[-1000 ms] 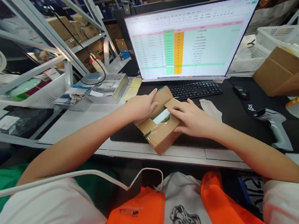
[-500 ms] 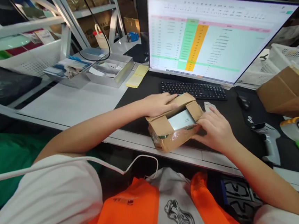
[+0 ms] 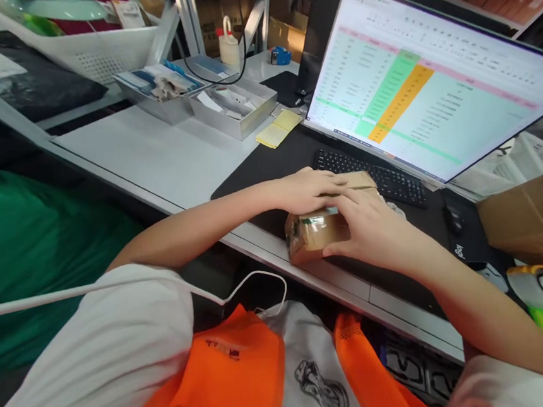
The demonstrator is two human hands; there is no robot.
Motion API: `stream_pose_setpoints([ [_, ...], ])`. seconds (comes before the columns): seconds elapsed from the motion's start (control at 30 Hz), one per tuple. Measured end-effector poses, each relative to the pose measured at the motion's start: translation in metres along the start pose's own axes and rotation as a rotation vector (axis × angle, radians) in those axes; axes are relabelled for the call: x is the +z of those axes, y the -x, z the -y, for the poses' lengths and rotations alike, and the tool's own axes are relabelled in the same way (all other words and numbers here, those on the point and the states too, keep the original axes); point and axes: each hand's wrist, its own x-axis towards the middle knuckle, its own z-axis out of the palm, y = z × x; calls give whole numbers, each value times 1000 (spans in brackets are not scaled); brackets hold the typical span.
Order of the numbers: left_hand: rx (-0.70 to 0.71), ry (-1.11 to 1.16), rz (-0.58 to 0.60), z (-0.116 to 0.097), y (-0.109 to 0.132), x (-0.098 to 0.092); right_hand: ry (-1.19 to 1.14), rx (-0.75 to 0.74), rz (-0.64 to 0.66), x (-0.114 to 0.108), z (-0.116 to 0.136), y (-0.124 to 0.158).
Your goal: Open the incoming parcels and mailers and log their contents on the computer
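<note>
Presumably for easy reach, trays (image 3: 244, 126) and yellow notes (image 3: 278, 129) are set toward the left of the tabletop (image 3: 153, 157). Next, by the front edge, the box (image 3: 319, 234) is covered by the left hand (image 3: 303, 191), laid across its top seemingly to hold it down, though whether that grip is closed cannot be told. On its right side the box is grasped by the right hand (image 3: 372, 221), thumb against the front and fingers over the top, probably for steadiness, with the keyboard (image 3: 399, 183) placed behind and the tape (image 3: 527, 289) farther right.
</note>
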Motion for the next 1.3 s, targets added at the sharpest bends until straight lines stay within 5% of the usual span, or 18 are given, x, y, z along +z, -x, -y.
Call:
stream_pose_setpoints([
  [0.13, -57, 41, -4, 7, 2, 4, 79, -47, -14, 1, 7, 2],
  [0.27, -160, 44, -11, 5, 2, 8, 169, -54, -379, 24, 24, 35],
  [0.37, -99, 19, -30, -1, 4, 10, 149, -56, -609, 49, 34, 61],
  [0.63, -118, -30, -99, 9, 6, 9, 164, -10, -850, 113, 43, 73],
  [0.77, 100, -77, -171, -6, 17, 5, 28, -8, -718, 102, 51, 94],
  [0.87, 301, -109, -113, -33, 31, 12, -155, 67, -524, 55, 42, 106],
  [0.93, 363, -130, -139, -47, 37, 22, -165, 267, -402, 19, 23, 101],
  [1.03, 405, -111, -384, -48, 40, 44, -34, 600, -102, -14, -10, 75],
  [1.13, 382, -81, -803, -32, 46, 68, -16, 724, 170, -17, -33, 49],
  [1.2, 313, -105, -1019, -21, 59, 82, -71, 738, 157, -12, -44, 45],
  [1.3, 268, -77, -1121, -14, 86, 93, -339, 734, 6, 0, -68, 65],
])
